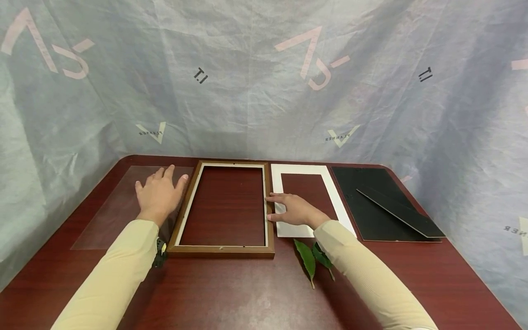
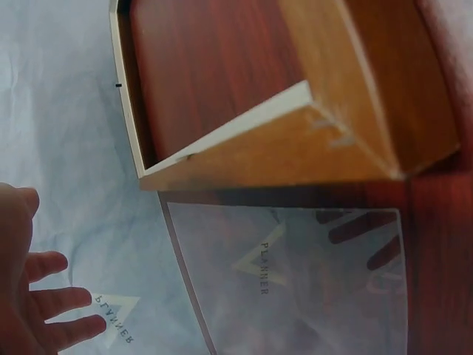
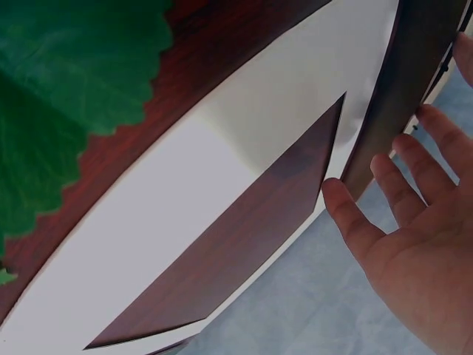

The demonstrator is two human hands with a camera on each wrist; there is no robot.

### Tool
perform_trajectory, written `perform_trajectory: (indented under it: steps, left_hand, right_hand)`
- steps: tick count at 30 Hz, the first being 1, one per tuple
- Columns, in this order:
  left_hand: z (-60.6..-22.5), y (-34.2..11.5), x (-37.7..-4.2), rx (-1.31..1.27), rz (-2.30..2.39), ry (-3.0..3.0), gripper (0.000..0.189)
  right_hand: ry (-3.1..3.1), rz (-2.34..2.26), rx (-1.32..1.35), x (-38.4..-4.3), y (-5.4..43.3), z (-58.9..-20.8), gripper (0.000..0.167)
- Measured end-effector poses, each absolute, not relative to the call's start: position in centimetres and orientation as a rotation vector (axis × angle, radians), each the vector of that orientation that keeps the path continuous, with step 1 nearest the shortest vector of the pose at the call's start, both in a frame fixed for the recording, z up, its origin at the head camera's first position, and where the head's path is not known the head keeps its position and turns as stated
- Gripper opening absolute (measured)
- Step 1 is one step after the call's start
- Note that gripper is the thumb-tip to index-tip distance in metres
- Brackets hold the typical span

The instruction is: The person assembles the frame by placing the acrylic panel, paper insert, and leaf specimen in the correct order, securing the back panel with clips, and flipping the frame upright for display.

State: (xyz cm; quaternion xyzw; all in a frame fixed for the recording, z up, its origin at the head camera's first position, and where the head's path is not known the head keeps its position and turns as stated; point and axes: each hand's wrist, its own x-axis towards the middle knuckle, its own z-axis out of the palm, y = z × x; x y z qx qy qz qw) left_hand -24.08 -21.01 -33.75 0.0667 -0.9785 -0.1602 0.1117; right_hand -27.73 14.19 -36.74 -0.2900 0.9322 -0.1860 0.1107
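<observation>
A brown wooden picture frame (image 1: 222,250) lies on the table with its pale inner edge facing up. My left hand (image 1: 158,195) is over the clear sheet (image 1: 107,224), left of the frame, its fingers spread and holding nothing. In the left wrist view, dark reflections of fingers show in that sheet. My right hand (image 1: 294,210) reaches across the white mat (image 1: 299,168), fingers extended, fingertips right at the frame's right side. In the right wrist view its palm and fingers (image 3: 355,222) show nothing between them.
Two green leaves, a larger one (image 1: 306,259) and a partly hidden one (image 1: 322,256), lie below the mat near my right sleeve. A black backing board (image 1: 350,183) with a slanted stand leg (image 1: 400,213) is at the right. A grey printed curtain (image 1: 247,91) surrounds the table.
</observation>
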Motion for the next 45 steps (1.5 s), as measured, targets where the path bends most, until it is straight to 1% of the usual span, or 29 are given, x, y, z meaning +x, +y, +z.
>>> perform_trajectory:
  steps: [9,27,38,45]
  left_hand:
    - [-33.4,-22.2,-23.6,0.26,-0.429,-2.861,0.069]
    - [-33.8,-25.2,-22.9,0.424,-0.513,-2.89,0.077]
    - [-33.9,-27.2,-22.5,0.507,-0.582,-2.876,0.077]
    - [-34.1,-28.7,-22.0,0.569,-0.629,-2.887,0.08]
  right_hand:
    - [2.736,-0.598,-0.818,-27.5,14.1,-36.8,0.063]
    - [2.711,-0.642,-0.756,-27.6,14.0,-37.1,0.063]
    - [2.7,-0.623,-0.805,-27.7,14.2,-36.7,0.063]
    - [2.703,-0.621,-0.804,-27.7,14.1,-36.9,0.063]
